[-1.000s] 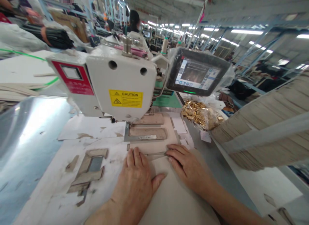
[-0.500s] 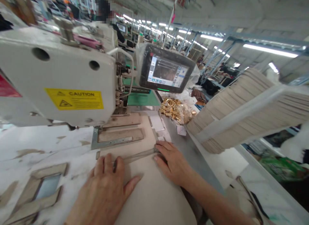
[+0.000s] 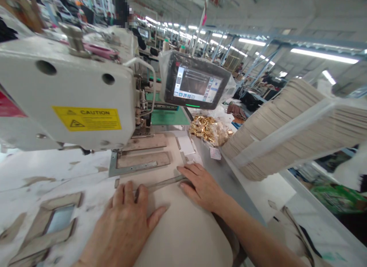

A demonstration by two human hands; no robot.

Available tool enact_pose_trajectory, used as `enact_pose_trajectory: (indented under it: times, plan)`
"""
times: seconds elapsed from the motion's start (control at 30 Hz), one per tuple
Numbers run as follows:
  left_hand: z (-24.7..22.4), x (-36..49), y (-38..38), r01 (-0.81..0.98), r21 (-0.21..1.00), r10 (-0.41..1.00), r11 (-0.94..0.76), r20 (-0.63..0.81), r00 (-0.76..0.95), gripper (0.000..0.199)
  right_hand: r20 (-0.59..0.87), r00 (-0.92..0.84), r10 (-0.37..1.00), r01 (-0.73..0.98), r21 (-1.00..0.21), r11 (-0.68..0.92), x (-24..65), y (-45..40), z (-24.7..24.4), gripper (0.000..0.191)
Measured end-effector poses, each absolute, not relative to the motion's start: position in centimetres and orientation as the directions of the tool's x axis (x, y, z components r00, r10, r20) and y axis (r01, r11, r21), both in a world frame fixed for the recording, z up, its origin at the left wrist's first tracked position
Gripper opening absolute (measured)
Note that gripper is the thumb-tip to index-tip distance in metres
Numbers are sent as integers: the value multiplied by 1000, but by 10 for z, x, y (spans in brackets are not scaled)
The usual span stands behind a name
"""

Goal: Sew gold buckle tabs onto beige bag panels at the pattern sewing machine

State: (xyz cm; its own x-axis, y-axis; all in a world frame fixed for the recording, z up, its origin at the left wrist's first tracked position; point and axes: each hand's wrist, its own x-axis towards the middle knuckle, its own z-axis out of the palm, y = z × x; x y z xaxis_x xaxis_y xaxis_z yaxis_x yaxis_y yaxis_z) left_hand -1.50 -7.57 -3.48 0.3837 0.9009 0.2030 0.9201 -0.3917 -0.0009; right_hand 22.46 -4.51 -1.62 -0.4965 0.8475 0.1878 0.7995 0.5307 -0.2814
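A beige panel (image 3: 183,225) of leather-like material lies under both my hands, with a fold or strip (image 3: 163,183) running across it. My left hand (image 3: 123,221) rests on the panel's left side, its thumb spread away from the bent fingers. Over on the right side, my right hand (image 3: 202,186) lies with fingers stretched out and thumb apart, at the right end of the strip. Just beyond the hands is a metal clamp frame (image 3: 134,169) with brown pads, beneath the head of a sewing machine (image 3: 86,87). What lies under my palms is hidden.
A control screen (image 3: 197,81) stands behind the panel. Gold-coloured metal pieces (image 3: 205,127) lie in a plastic bag to its right. A tall bundle of beige pieces (image 3: 275,121) leans at right. A U-shaped template (image 3: 43,228) lies at left. Another person (image 3: 134,33) is in the background.
My right hand has shifted slightly to the left along the strip. My left hand stays almost in the same place on the panel.
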Motion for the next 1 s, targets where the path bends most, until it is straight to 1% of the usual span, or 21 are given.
enact_pose_trajectory:
  times: [0.07,0.23,0.33,0.47,0.53,0.6,0.67,0.73,0.8,0.9,0.93,1.0]
  plan:
    - [-34,-14,-75,926,2,908,-377,197,369,60,166,-517,840,801,-251,543,225,-45,-15,41]
    - [-37,-18,-75,911,-52,891,-408,196,410,64,137,-544,828,810,-173,561,225,-44,-10,35]
    - [-39,-18,-76,915,-82,891,-395,210,404,65,139,-563,814,797,-169,580,223,-46,-8,32]
    - [-37,-16,-77,910,-91,880,-405,231,415,60,89,-562,823,806,-166,568,214,-50,-4,31]
    - [-33,-15,-76,913,-74,891,-402,199,409,55,77,-545,835,826,-126,550,208,-51,-1,36]
    - [-27,-15,-74,919,-45,910,-393,125,395,50,71,-546,835,830,-88,550,203,-51,3,41]
    - [-22,-15,-71,912,-8,911,-409,46,409,46,57,-549,834,830,-76,552,200,-51,6,43]
    - [-19,-16,-70,900,15,900,-435,11,435,45,39,-542,840,836,-84,543,199,-51,9,43]
    - [-19,-18,-70,891,21,891,-454,5,454,45,27,-525,851,845,-102,525,198,-54,9,43]
    - [-22,-20,-71,888,17,888,-460,22,460,45,58,-477,877,866,-142,480,197,-58,5,41]
    - [-22,-21,-72,891,12,891,-454,40,453,46,79,-460,884,869,-167,467,199,-57,2,39]
    - [-23,-22,-72,899,7,896,-439,78,437,47,122,-451,884,847,-252,467,210,-47,-6,30]
